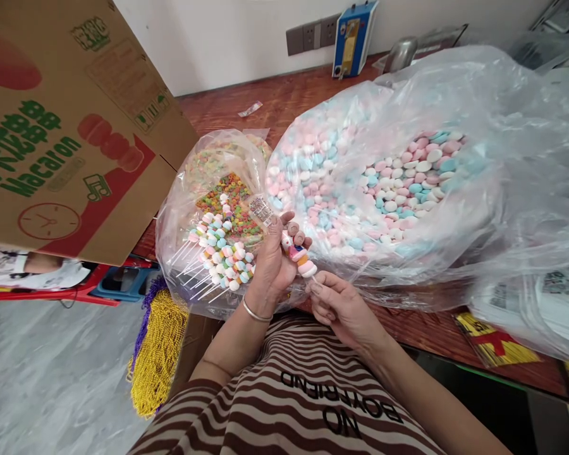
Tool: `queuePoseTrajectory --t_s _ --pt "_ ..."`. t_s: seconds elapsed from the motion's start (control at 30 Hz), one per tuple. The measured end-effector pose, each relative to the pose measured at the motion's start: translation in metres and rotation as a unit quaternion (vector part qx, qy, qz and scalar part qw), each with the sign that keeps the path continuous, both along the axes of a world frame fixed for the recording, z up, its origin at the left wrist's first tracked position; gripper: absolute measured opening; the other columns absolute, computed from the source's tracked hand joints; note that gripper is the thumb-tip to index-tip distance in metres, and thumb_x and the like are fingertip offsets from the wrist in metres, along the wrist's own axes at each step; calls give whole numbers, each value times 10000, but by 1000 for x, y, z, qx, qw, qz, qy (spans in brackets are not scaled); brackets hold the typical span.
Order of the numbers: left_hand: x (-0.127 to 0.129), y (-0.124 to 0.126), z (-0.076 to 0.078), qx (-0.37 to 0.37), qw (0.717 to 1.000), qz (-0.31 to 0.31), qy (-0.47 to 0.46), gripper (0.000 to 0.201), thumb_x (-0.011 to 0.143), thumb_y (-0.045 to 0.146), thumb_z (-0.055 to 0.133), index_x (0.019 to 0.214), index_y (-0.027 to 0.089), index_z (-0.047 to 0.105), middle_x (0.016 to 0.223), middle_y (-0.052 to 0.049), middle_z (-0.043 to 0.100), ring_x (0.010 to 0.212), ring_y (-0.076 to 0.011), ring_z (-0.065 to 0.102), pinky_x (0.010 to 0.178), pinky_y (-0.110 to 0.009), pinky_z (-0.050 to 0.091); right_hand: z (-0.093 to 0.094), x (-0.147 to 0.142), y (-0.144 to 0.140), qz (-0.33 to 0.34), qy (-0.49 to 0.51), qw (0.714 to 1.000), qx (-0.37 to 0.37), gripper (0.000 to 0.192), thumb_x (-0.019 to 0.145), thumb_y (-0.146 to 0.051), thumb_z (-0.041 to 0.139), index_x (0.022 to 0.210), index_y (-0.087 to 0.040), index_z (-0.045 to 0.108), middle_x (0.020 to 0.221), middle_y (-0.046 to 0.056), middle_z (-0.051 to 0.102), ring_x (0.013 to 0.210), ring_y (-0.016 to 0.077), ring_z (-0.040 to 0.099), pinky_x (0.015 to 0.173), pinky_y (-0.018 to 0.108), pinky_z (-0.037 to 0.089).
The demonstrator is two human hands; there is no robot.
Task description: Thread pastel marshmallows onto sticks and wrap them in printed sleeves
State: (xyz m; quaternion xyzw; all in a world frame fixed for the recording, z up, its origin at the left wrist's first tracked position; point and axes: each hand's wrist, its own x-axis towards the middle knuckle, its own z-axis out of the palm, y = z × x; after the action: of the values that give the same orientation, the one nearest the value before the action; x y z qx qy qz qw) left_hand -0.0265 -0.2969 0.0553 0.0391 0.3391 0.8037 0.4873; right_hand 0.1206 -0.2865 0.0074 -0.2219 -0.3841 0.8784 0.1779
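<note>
Pink-and-white candy skewer (pixel 299 256) sat pinched between left hand (pixel 271 262) fingers and right hand (pixel 340 304) fingers, above the wooden surface (pixel 270 104) beside a candy bag (pixel 398 183).

Pink, white and pale blue are showing through the clear big bag of candies (pixel 398 183). The smaller bag (pixel 218 189) is glowing with mixed orange, green and yellow bits, and the finished skewers (pixel 220 253) are carrying pink, white and blue pieces on white sticks. The skewer (pixel 298 249) being held is showing brown, pink and white (a touch of blue too). The shirt (pixel 289 404) is running brown-and-white stripes with black lettering. The cardboard box (pixel 71 126) is wearing red and green print; the bead strands (pixel 159 354) are shining gold.
</note>
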Motion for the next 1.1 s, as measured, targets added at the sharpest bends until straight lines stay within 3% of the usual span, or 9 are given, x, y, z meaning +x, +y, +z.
queuePoseTrajectory --t_s 0.1,0.2,0.3,0.37,0.47,0.63,0.7,0.8,1.1 --pt "1 1 1 -13 1000 9 10 196 990 336 605 995 149 664 684 53 509 577 -53 522 670 -213 500 -8 1 3 -92 -83 938 324 265 977 -374 586 781 -196 584 640 -33 501 546 97 422 527 227 336" --pt "1 2 2 -29 999 22 22 181 962 329 650 1006 154 658 694 48 528 595 -66 542 669 -220 494 -15 4 9 -194 -178 722 640 226 1017 -243 510 895 -170 686 689 26 616 633 141 529 603 272 344" --pt "2 3 0 -38 998 34 21 203 935 350 687 1004 161 659 705 46 540 616 -72 560 698 -227 504 -20 6 14 -262 -234 534 769 192 1015 -214 548 1078 -124 705 690 47 660 577 147 521 571 305 305" --pt "3 4 -1 -38 999 35 14 205 926 346 700 1003 160 661 715 43 548 622 -71 564 706 -227 510 -21 7 16 -279 -233 485 795 194 999 -199 581 1128 -108 693 725 65 690 577 151 534 574 312 315" --pt "4 5 -1 -28 999 26 11 193 929 327 698 1017 159 664 713 44 546 604 -62 545 675 -214 502 -19 8 18 -255 -203 541 776 167 984 -173 562 1047 -136 712 676 49 669 565 147 529 575 307 326" --pt "7 6 0 25 1000 4 8 188 949 345 673 976 159 661 690 57 497 584 -49 519 696 -218 517 -3 5 12 -124 -117 909 380 265 1000 -386 522 890 -184 655 588 -24 534 497 108 426 490 243 310" --pt "12 7 -3 40 999 -10 4 194 937 358 688 948 167 652 675 60 486 572 -49 509 697 -219 523 2 1 9 -60 -69 981 171 311 961 -488 570 861 -197 618 513 -84 388 433 84 273 427 223 228" --pt "24 7 -10 39 999 -33 -3 229 899 383 732 927 173 646 664 57 497 568 -55 516 677 -213 520 5 -7 8 -74 -39 993 80 339 893 -525 658 807 -205 584 517 -105 335 442 72 221 420 213 205" --pt "3 11 -6 8 997 41 57 311 854 309 782 1125 202 670 863 8 682 784 -103 676 842 -256 558 -3 -5 15 -210 -161 823 503 196 986 -303 560 971 -168 702 684 -19 609 578 119 510 557 236 397"
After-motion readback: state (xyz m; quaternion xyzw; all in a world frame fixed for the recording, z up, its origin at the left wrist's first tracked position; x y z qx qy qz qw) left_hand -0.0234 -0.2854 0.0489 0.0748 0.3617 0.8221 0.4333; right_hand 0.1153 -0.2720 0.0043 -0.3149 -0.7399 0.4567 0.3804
